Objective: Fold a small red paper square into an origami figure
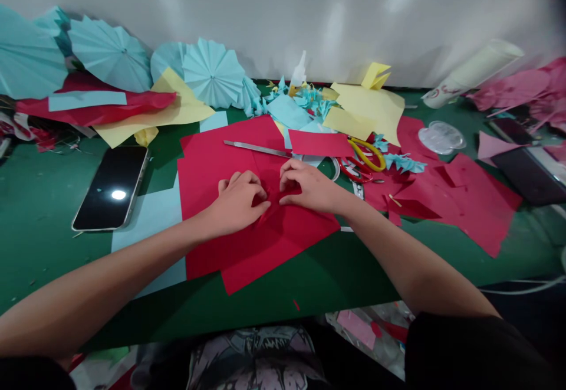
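Red paper sheets (207, 171) lie overlapping on the green table, partly on top of light blue paper (148, 225). Over their middle, my left hand (239, 201) has its fingers curled, thumb and fingertips close together. Facing it a short way to the right, my right hand (309, 186) is also curled, its thumb and fingers bent toward a small red piece or fold between the hands. What the fingertips hold is too small to make out. A slim silver cutter (256, 148) lies on the red paper just above both hands.
A phone (111, 188) lies at the left. Pleated blue paper fans (214, 74) stand along the wall. Scissors with red and yellow handles (369, 154), a white glue bottle (299, 72), yellow sheets (371, 110) and red scraps (469, 201) are behind and to the right.
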The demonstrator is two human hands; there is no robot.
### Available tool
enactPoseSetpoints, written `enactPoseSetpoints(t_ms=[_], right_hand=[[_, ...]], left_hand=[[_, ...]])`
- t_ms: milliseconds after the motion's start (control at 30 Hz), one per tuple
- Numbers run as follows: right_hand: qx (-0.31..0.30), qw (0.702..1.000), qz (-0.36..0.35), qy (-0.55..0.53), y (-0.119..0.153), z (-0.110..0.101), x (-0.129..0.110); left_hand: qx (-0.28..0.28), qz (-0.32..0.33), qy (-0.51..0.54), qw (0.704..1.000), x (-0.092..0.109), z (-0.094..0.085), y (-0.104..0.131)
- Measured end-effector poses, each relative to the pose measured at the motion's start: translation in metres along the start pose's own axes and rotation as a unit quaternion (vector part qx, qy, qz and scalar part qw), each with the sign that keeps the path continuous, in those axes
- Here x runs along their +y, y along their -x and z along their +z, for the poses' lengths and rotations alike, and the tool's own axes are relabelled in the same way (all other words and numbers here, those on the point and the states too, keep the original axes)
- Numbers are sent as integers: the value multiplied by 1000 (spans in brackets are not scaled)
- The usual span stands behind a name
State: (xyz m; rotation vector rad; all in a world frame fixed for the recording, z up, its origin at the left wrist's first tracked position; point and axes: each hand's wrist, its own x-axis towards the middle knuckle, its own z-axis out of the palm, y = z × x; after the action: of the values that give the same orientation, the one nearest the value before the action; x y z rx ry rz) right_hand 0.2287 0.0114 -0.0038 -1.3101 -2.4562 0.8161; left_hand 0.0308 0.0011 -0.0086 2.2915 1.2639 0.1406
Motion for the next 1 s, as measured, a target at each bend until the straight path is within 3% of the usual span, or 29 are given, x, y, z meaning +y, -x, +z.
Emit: enactPoseSetpoints(t_ms=[267, 467, 733, 1000], right_hand=[[-27, 999, 24, 0, 2, -4, -3], [-27, 995, 87, -42, 2, -4, -10], [-18, 988, 121, -93, 1, -2, -13], [-74, 953, 160, -248, 3, -3, -11]], left_hand=[[85, -11, 4, 996, -2, 13, 11], [127, 73, -7, 989, -6, 19, 21], [152, 110, -13, 982, -9, 24, 23], [145, 119, -47, 981, -5, 25, 26]])
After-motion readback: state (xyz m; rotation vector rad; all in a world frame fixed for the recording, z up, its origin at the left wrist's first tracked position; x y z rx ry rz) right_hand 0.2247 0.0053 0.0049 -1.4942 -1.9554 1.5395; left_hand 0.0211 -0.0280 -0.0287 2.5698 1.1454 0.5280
